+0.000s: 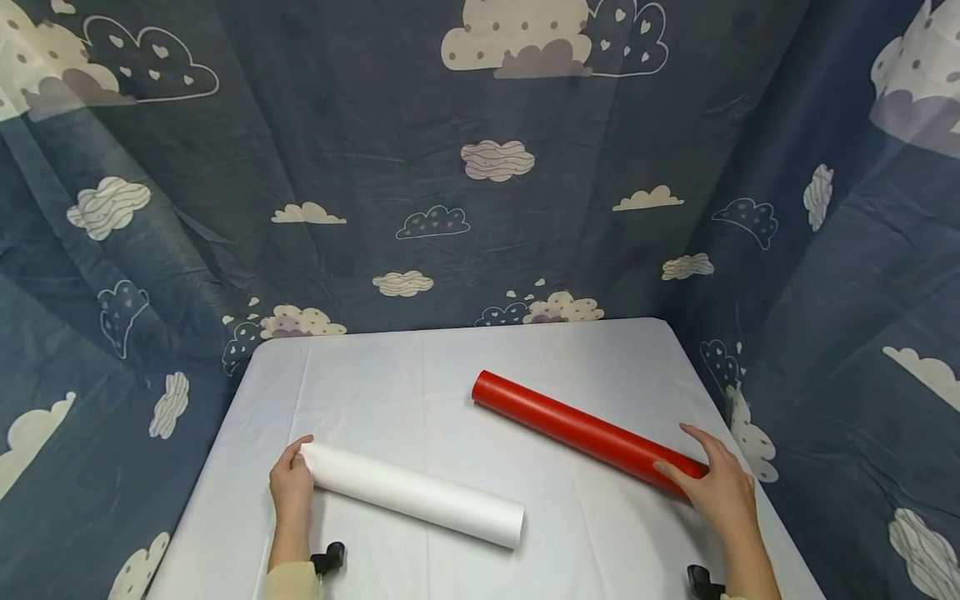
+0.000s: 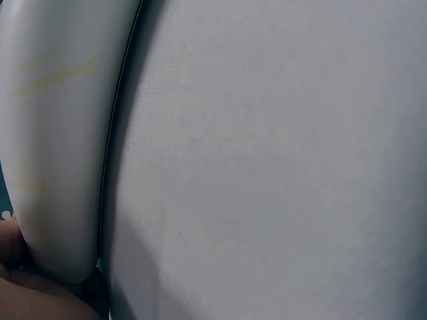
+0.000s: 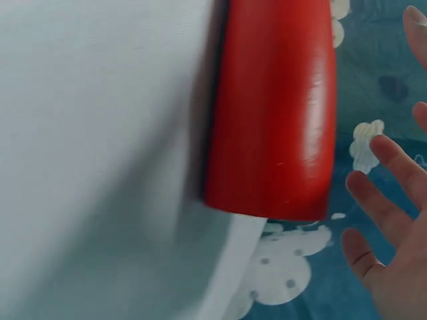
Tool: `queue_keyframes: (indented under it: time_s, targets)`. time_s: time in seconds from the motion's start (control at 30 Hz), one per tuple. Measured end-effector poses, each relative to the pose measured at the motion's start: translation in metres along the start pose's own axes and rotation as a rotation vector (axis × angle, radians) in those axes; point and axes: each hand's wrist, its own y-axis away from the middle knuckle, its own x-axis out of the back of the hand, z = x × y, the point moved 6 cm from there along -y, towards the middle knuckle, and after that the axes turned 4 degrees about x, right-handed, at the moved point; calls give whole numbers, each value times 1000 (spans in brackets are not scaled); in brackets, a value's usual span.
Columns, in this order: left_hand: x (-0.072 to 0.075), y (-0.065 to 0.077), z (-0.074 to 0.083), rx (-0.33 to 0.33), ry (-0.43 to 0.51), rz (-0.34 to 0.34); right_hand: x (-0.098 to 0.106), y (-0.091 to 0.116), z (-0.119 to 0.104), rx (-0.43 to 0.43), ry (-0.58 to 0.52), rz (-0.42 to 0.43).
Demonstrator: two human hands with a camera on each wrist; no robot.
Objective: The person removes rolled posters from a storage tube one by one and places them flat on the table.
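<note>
A white roll (image 1: 416, 493), a long cylinder, lies slantwise on the table's left half. Its left end is held by my left hand (image 1: 291, 483), with the fingers about that end. Faint yellow writing shows on the white roll (image 2: 57, 100) in the left wrist view, where part of the left hand (image 2: 37, 297) appears at the bottom corner. Farther back on the right lies a red roll (image 1: 585, 427) of similar shape. My right hand (image 1: 716, 483) is at its near right end, thumb and fingers spread. In the right wrist view, the spread fingers of the right hand (image 3: 397, 227) stand beside the red roll (image 3: 273, 120).
Both rolls lie on a white-covered table (image 1: 390, 375) with rounded far corners. Dark blue cloth (image 1: 360, 150) with cloud prints hangs behind it and along both sides. Black wrist devices (image 1: 328, 557) show at both forearms. The red roll's near end lies close to the table's right edge.
</note>
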Motion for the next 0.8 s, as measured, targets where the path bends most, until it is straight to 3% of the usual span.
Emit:
queue_keyframes:
  time_s: [0.3,0.47,0.8]
  targets:
    - [-1,2,1,-1,15,-9,-14,11,23,-80,-38,-13]
    - [-1,2,1,-2,17,-11,-19,17,35,-90,-31,27]
    - [1,3,3,-16,3,-7,-27,19,46,-139,-67,29]
